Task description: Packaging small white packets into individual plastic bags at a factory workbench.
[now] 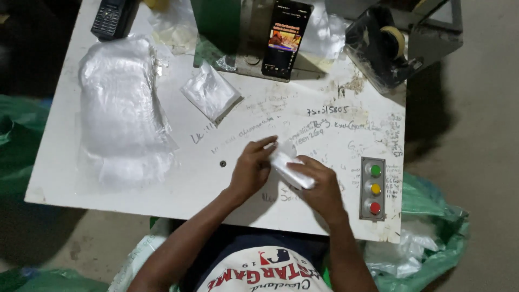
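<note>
Head view, looking straight down on the white table [324, 116], and both hands are busy right in the middle of it. The left hand [250, 170] has its fingers curled in narrow, fingertips pinching the upper end of a small white folded packet [286, 162]. The right hand [323, 186] is closed around the lower end of that same packet from the other side, fingers wrapped over it. So the packet sits between the two hands, held just above the tabletop, tilted from about eleven o'clock down to five o'clock.

Out at ten o'clock from the hands lies a big stack of clear plastic bags [121, 108], well apart from them. At twelve o'clock, closer in, a small flat plastic pouch [211, 93] rests on its own. Further up at twelve, a smartphone [286, 37] leans upright with its screen lit, and off at eleven o'clock a dark keypad handset [111, 17] sits at the table's far edge. At two o'clock there is a tape dispenser [385, 46]. Near the right hand, at three o'clock, a button panel [374, 188] shows green, yellow and red buttons in a column. Green bags [432, 238] bulge below the table at four o'clock
</note>
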